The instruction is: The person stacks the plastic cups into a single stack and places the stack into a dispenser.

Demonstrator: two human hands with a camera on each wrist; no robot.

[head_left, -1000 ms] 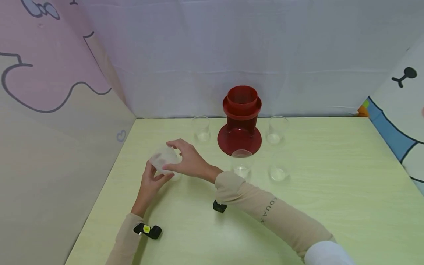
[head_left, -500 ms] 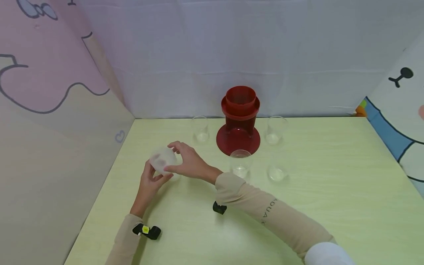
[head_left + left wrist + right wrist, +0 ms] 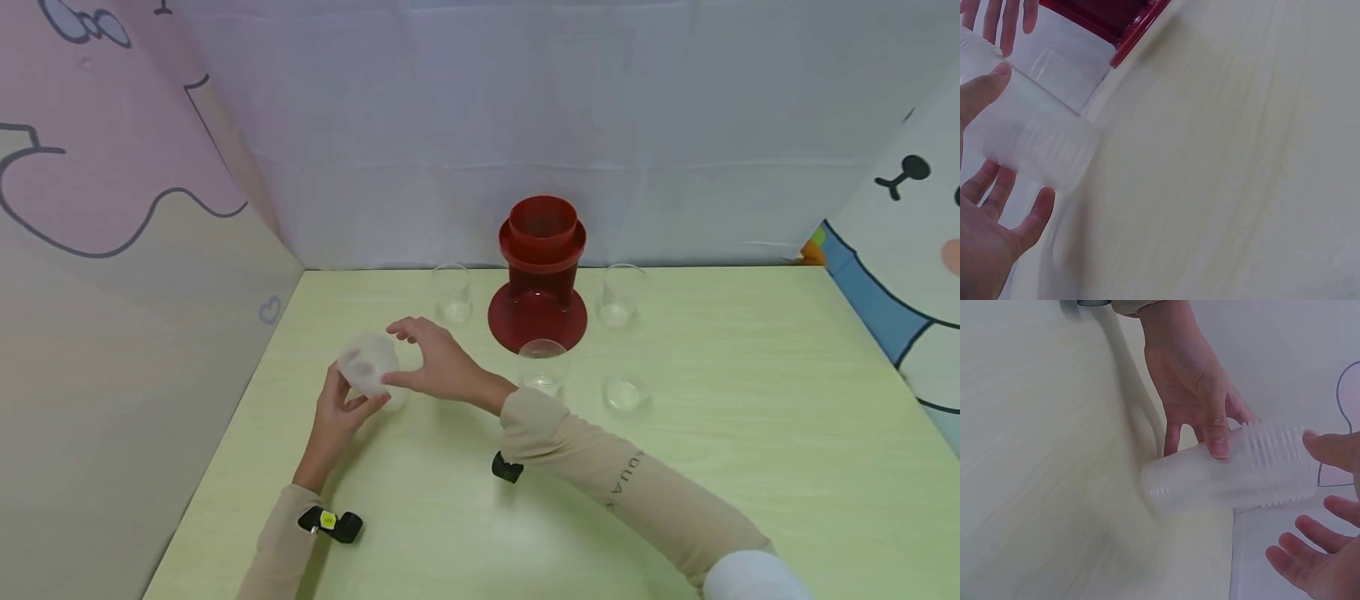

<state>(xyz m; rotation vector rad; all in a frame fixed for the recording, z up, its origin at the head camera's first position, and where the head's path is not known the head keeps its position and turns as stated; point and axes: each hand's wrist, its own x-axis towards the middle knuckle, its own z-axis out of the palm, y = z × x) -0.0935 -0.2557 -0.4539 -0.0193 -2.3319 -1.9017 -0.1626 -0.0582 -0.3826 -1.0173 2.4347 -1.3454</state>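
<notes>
My left hand [image 3: 336,421] grips a stack of clear plastic cups [image 3: 367,364] above the left part of the table, fingers and thumb round its side. The stack [image 3: 1210,472] is tilted, its ribbed rims towards my right hand in the right wrist view. My right hand [image 3: 442,362] is beside the rim end, its fingers spread and slightly bent. Its thumb is close to the rims; whether it touches them I cannot tell. In the left wrist view the smooth lower end of the stack [image 3: 1054,140] points over the table.
Several clear cups stand apart on the table [image 3: 712,400], among them a back-left cup [image 3: 454,308], a back-right cup [image 3: 621,304] and a front-middle cup [image 3: 543,367]. A red holder with a round base [image 3: 537,321] stands at the back, near the white back wall [image 3: 675,125].
My right hand has drawn slightly to the right, away from the rim end, and its fingers are clear of the stack. The left hand holds the cups nearly in place.
</notes>
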